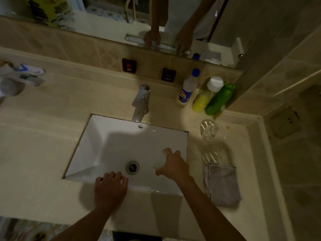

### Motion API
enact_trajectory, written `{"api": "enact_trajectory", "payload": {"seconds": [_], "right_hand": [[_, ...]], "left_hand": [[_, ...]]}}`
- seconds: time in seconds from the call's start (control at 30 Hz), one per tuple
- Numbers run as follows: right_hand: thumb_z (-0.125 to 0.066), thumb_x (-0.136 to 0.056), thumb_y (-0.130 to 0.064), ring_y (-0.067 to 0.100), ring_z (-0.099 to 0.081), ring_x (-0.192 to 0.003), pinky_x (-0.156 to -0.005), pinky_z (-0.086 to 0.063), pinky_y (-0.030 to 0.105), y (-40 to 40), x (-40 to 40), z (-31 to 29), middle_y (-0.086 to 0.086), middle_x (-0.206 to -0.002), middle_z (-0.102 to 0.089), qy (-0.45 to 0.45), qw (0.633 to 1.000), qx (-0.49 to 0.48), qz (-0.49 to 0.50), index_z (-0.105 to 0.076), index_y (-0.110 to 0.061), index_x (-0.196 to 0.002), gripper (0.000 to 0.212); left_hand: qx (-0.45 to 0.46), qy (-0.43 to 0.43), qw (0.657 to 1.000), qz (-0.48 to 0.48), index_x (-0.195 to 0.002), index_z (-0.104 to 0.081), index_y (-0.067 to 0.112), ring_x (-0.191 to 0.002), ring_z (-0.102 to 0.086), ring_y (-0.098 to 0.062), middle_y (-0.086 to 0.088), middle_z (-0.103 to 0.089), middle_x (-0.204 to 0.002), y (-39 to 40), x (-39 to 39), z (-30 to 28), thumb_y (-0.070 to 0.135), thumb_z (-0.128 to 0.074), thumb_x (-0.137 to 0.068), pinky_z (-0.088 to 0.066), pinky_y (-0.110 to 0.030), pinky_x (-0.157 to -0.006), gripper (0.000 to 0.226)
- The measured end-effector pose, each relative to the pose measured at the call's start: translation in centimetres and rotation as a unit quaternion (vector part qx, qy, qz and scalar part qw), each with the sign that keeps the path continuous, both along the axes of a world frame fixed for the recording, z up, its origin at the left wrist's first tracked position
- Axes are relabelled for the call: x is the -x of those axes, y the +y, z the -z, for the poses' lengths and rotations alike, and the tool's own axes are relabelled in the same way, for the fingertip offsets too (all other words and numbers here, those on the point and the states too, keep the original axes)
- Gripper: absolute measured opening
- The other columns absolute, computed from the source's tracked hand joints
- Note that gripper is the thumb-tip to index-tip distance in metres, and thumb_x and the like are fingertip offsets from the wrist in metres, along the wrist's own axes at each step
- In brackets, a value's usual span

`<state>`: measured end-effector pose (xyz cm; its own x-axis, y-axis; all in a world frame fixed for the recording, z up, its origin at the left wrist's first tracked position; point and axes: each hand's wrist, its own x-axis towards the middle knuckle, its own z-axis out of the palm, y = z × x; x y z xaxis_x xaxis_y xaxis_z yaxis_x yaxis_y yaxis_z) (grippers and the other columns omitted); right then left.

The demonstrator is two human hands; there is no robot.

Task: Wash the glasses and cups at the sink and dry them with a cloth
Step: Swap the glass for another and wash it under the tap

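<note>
My right hand (pixel 173 165) reaches into the white sink (pixel 97 136), thumb and fingers curled around a clear glass (pixel 161 160) that shows only as a faint blur. My left hand (pixel 111 186) rests on the sink's front rim with loosely curled fingers and holds nothing. Two more clear glasses stand on the counter to the right of the basin, one (pixel 211 131) further back and one (pixel 214 153) nearer. A folded grey cloth (pixel 223 184) lies just in front of them. The chrome faucet (pixel 141 103) stands behind the basin, and no water is seen running.
Three bottles stand at the back right: a white one with a blue cap (pixel 188 87), a yellow one (pixel 205 97) and a green one (pixel 219 100). A mirror (pixel 104 13) runs along the wall. A toothpaste tube (pixel 22 73) sits at the left. The drain (pixel 132 167) is open.
</note>
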<state>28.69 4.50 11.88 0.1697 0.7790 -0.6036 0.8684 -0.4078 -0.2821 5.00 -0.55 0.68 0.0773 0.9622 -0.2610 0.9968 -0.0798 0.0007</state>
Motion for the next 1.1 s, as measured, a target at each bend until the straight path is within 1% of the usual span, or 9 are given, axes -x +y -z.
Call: {"api": "enact_trajectory", "payload": {"seconds": [0.07, 0.23, 0.43, 0.53, 0.63, 0.67, 0.77, 0.97, 1.1], "right_hand": [[-0.087, -0.057, -0.046, 0.03, -0.056, -0.113, -0.092, -0.052, 0.041, -0.9, 0.1, 0.8, 0.01, -0.132, -0.042, 0.019, 0.998, 0.056, 0.007, -0.038, -0.027, -0.137, 0.096], [-0.083, -0.058, -0.053, 0.027, -0.056, -0.113, -0.083, -0.049, 0.035, -1.6, -0.3, 1.2, 0.007, -0.128, -0.042, 0.021, 0.999, -0.011, 0.027, -0.034, -0.029, -0.139, 0.098], [-0.087, -0.054, -0.047, 0.028, -0.057, -0.113, -0.09, -0.051, 0.038, -2.2, -2.1, 2.0, 0.008, -0.129, -0.045, 0.033, 0.999, 0.033, 0.026, -0.041, -0.027, -0.134, 0.095], [-0.089, -0.045, -0.045, 0.019, -0.061, -0.1, -0.076, -0.059, 0.036, -2.4, -3.7, 2.3, 0.002, -0.121, -0.052, 0.134, 0.984, -0.041, 0.113, -0.045, -0.029, -0.131, 0.098], [-0.093, -0.057, -0.019, 0.009, -0.058, -0.091, -0.056, -0.051, 0.012, -2.9, -6.4, 1.0, -0.001, -0.112, -0.056, 0.222, 0.948, -0.114, 0.197, -0.048, -0.02, -0.133, 0.088], [-0.093, -0.059, -0.014, 0.011, -0.058, -0.095, -0.059, -0.051, 0.013, -3.2, -7.5, 0.5, 0.001, -0.114, -0.056, 0.238, 0.936, -0.136, 0.22, -0.048, -0.02, -0.131, 0.085], [-0.092, -0.056, -0.004, 0.021, -0.06, -0.104, -0.077, -0.058, 0.035, -4.6, -11.5, 0.1, 0.003, -0.114, -0.06, 0.267, 0.893, -0.202, 0.302, -0.051, -0.017, -0.123, 0.079], [-0.088, -0.06, 0.004, 0.025, -0.064, -0.101, -0.075, -0.057, 0.026, -6.6, -19.2, 0.0, 0.011, -0.118, -0.062, 0.231, 0.847, -0.298, 0.375, -0.047, -0.012, -0.126, 0.078], [-0.083, -0.058, 0.017, 0.044, -0.06, -0.111, -0.085, -0.054, 0.048, -5.2, -23.4, 0.9, 0.013, -0.121, -0.052, 0.24, 0.811, -0.31, 0.435, -0.043, -0.011, -0.122, 0.081]], "left_hand": [[-0.011, -0.02, 1.0, -0.016, -0.078, -0.062, 0.027, -0.073, -0.057, -0.021, 0.004, -0.061, -0.074, -0.1, 0.0, 0.3, 0.041, -0.032, -0.082, -0.036, -0.036, -0.068, 0.033], [-0.003, -0.01, 1.0, -0.008, -0.08, -0.062, 0.027, -0.078, -0.058, -0.022, 0.003, -0.062, -0.078, 0.0, 0.2, 1.1, 0.042, -0.03, -0.082, -0.034, -0.038, -0.069, 0.035], [-0.02, -0.049, 0.998, -0.044, -0.075, -0.06, 0.029, -0.075, -0.058, -0.019, 0.006, -0.06, -0.073, 0.0, 0.0, 0.7, 0.047, -0.033, -0.083, -0.038, -0.036, -0.071, 0.033], [-0.018, -0.055, 0.997, -0.049, -0.076, -0.06, 0.031, -0.078, -0.058, -0.016, 0.008, -0.061, -0.075, -0.1, 0.1, 0.8, 0.048, -0.035, -0.085, -0.036, -0.036, -0.073, 0.031], [-0.011, -0.051, 0.997, -0.052, -0.076, -0.061, 0.033, -0.079, -0.058, -0.015, 0.009, -0.061, -0.076, 0.0, 0.1, 0.8, 0.049, -0.034, -0.085, -0.037, -0.035, -0.075, 0.033], [-0.008, -0.05, 0.997, -0.054, -0.076, -0.061, 0.033, -0.08, -0.058, -0.015, 0.009, -0.061, -0.077, 0.0, 0.0, 0.8, 0.049, -0.035, -0.085, -0.037, -0.035, -0.075, 0.032], [0.001, -0.049, 0.996, -0.068, -0.08, -0.06, 0.034, -0.081, -0.057, -0.013, 0.009, -0.062, -0.08, 0.1, -0.2, 0.4, 0.048, -0.043, -0.089, -0.035, -0.034, -0.076, 0.024], [0.007, -0.055, 0.994, -0.09, -0.086, -0.059, 0.031, -0.082, -0.056, -0.012, 0.008, -0.06, -0.081, 0.4, -0.8, -0.3, 0.044, -0.049, -0.092, -0.031, -0.031, -0.075, 0.017], [0.003, -0.057, 0.994, -0.091, -0.087, -0.058, 0.032, -0.084, -0.059, -0.014, 0.007, -0.062, -0.082, 0.5, -0.8, -0.1, 0.042, -0.052, -0.092, -0.033, -0.033, -0.076, 0.013]]}}
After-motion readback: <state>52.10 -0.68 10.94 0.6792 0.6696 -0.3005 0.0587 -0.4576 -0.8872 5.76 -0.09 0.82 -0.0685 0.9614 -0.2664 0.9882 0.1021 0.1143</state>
